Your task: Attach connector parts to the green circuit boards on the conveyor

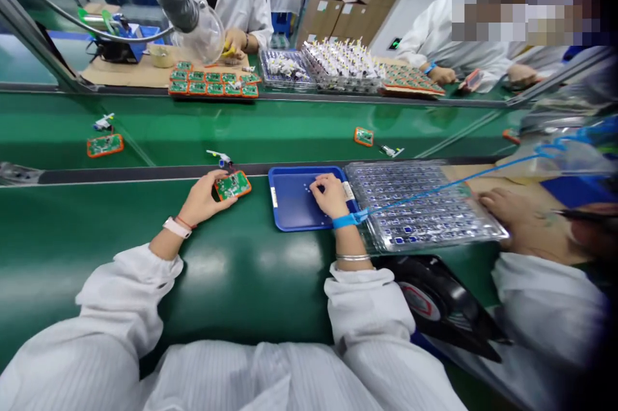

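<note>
Head view: left of the blue plastic tray (290, 205), the left hand (205, 197) grips an orange-edged circuit board (232, 185). The right hand (332, 197) curls narrowly over the tray, its hold unclear. The clear blister tray (425, 205) just right is mostly full.

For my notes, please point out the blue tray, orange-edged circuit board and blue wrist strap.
Blue tray (290, 203): head view, bare floor.
Orange-edged circuit board (232, 185): head view, middle.
Blue wrist strap (344, 221): head view, band.
</note>
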Available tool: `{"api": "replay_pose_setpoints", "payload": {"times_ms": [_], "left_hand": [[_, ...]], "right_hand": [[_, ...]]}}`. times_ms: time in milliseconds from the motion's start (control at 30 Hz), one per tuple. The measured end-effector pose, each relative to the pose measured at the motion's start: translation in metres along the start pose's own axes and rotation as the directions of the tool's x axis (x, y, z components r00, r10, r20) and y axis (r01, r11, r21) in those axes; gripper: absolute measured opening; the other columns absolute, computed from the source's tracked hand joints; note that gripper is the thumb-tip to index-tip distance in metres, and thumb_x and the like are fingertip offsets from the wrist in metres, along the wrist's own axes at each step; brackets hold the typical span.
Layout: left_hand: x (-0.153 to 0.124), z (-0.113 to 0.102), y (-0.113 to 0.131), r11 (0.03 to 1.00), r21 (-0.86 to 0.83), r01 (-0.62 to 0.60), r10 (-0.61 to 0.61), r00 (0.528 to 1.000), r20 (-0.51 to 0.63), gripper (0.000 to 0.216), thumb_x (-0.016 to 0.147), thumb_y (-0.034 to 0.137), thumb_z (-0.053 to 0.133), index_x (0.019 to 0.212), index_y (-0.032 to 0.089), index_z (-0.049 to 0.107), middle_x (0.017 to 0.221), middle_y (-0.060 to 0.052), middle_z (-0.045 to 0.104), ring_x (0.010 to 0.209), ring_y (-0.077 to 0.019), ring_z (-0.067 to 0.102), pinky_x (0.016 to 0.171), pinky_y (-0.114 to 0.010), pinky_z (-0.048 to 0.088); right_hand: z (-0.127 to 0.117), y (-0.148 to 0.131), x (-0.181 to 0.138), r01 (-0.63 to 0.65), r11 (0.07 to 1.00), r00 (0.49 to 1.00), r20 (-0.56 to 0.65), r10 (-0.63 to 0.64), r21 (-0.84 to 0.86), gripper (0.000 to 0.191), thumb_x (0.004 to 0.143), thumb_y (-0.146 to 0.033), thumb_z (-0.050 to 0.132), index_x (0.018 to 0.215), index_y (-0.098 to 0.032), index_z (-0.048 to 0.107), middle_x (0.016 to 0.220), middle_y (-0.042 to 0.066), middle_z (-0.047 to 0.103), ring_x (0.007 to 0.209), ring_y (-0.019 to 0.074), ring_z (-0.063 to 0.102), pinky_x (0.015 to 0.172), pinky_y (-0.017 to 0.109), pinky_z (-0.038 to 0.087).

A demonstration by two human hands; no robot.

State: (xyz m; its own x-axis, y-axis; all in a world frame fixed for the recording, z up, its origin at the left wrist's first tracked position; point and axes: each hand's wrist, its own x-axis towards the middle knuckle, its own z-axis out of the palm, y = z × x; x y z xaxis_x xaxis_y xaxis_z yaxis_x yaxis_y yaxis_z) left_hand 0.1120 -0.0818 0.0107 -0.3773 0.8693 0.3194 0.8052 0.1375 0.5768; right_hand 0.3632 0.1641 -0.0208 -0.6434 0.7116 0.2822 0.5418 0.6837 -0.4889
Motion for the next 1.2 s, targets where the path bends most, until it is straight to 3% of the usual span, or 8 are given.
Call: {"api": "replay_pose_setpoints", "payload": {"times_ms": [167, 333, 467, 667, 933, 1033, 1133, 1200], "left_hand": [[-0.035, -0.006, 0.012, 0.995, 0.020, -0.095, 0.086, 0.964, 0.251, 0.058, 0.072, 0.049, 0.065, 0.120, 0.023, 0.048, 0.119, -0.008, 0.059, 0.108, -0.0265, 0.055, 0.093, -0.038, 0.041], [-0.045, -0.006, 0.015, 0.994, 0.003, -0.112, 0.104, 0.935, 0.340, 0.062, 0.071, 0.050, 0.065, 0.125, 0.025, 0.047, 0.122, -0.007, 0.057, 0.114, -0.0281, 0.050, 0.097, -0.040, 0.036], [-0.041, -0.003, 0.016, 0.995, -0.018, -0.096, 0.096, 0.931, 0.353, 0.063, 0.068, 0.052, 0.067, 0.123, 0.025, 0.050, 0.121, -0.007, 0.058, 0.114, -0.0287, 0.051, 0.097, -0.040, 0.035], [-0.038, -0.001, 0.017, 0.995, -0.096, -0.036, 0.060, 0.964, 0.259, 0.049, 0.074, 0.049, 0.063, 0.114, 0.022, 0.056, 0.114, -0.005, 0.063, 0.106, -0.0248, 0.056, 0.092, -0.037, 0.040], [-0.037, 0.001, 0.014, 0.992, -0.127, 0.007, 0.022, 0.974, 0.227, 0.040, 0.075, 0.047, 0.060, 0.107, 0.023, 0.060, 0.107, -0.003, 0.065, 0.102, -0.0234, 0.058, 0.091, -0.036, 0.042], [-0.036, 0.003, 0.017, 0.986, -0.169, 0.011, 0.016, 0.987, 0.159, 0.030, 0.078, 0.042, 0.057, 0.100, 0.022, 0.063, 0.102, -0.002, 0.067, 0.097, -0.0207, 0.060, 0.088, -0.034, 0.044], [-0.034, 0.006, 0.023, 0.978, -0.209, 0.001, 0.016, 0.997, 0.079, 0.017, 0.080, 0.032, 0.055, 0.087, 0.020, 0.066, 0.094, -0.002, 0.069, 0.091, -0.0185, 0.061, 0.085, -0.032, 0.045], [-0.033, 0.007, 0.027, 0.973, -0.230, -0.006, 0.021, 0.998, 0.066, 0.015, 0.080, 0.029, 0.056, 0.080, 0.020, 0.067, 0.092, -0.002, 0.069, 0.090, -0.0179, 0.062, 0.085, -0.032, 0.045]], "right_hand": [[0.004, 0.002, -0.001, 0.015, 1.000, 1.000, -0.003, -0.015, -0.010, 0.014, 0.076, -0.021, 0.053, 0.066, -0.017, 0.062, 0.089, 0.011, 0.062, 0.092, 0.0233, 0.054, 0.087, 0.040, 0.039], [0.003, 0.009, -0.001, 0.004, 0.999, 1.000, 0.005, -0.003, -0.041, 0.016, 0.076, -0.022, 0.052, 0.064, -0.016, 0.062, 0.088, 0.013, 0.061, 0.092, 0.0246, 0.053, 0.087, 0.041, 0.040], [0.003, 0.011, -0.002, 0.015, 0.999, 0.998, 0.059, -0.012, -0.047, 0.014, 0.074, -0.022, 0.054, 0.065, -0.016, 0.062, 0.089, 0.012, 0.060, 0.092, 0.0251, 0.053, 0.088, 0.042, 0.040], [0.003, 0.007, -0.003, 0.014, 1.000, 1.000, -0.007, -0.014, -0.011, 0.013, 0.075, -0.022, 0.053, 0.067, -0.017, 0.062, 0.087, 0.012, 0.060, 0.092, 0.0237, 0.053, 0.088, 0.040, 0.041], [-0.005, 0.004, -0.002, -0.019, 0.999, 0.996, 0.083, 0.021, -0.026, 0.011, 0.073, -0.020, 0.054, 0.064, -0.017, 0.060, 0.088, 0.010, 0.060, 0.091, 0.0232, 0.053, 0.090, 0.043, 0.040], [-0.007, -0.026, -0.007, 0.037, 0.999, 0.999, 0.037, -0.037, 0.012, 0.013, 0.077, -0.021, 0.051, 0.065, -0.018, 0.057, 0.094, 0.011, 0.058, 0.096, 0.0235, 0.053, 0.092, 0.043, 0.039], [0.004, -0.084, -0.024, 0.203, 0.955, 0.977, 0.022, -0.213, 0.218, 0.014, 0.083, -0.025, 0.048, 0.072, -0.019, 0.055, 0.102, 0.011, 0.055, 0.101, 0.0216, 0.052, 0.092, 0.039, 0.040], [0.020, -0.123, -0.040, 0.267, 0.889, 0.946, 0.075, -0.315, 0.371, 0.013, 0.084, -0.024, 0.048, 0.073, -0.020, 0.053, 0.103, 0.009, 0.054, 0.101, 0.0201, 0.052, 0.090, 0.037, 0.042]]}}
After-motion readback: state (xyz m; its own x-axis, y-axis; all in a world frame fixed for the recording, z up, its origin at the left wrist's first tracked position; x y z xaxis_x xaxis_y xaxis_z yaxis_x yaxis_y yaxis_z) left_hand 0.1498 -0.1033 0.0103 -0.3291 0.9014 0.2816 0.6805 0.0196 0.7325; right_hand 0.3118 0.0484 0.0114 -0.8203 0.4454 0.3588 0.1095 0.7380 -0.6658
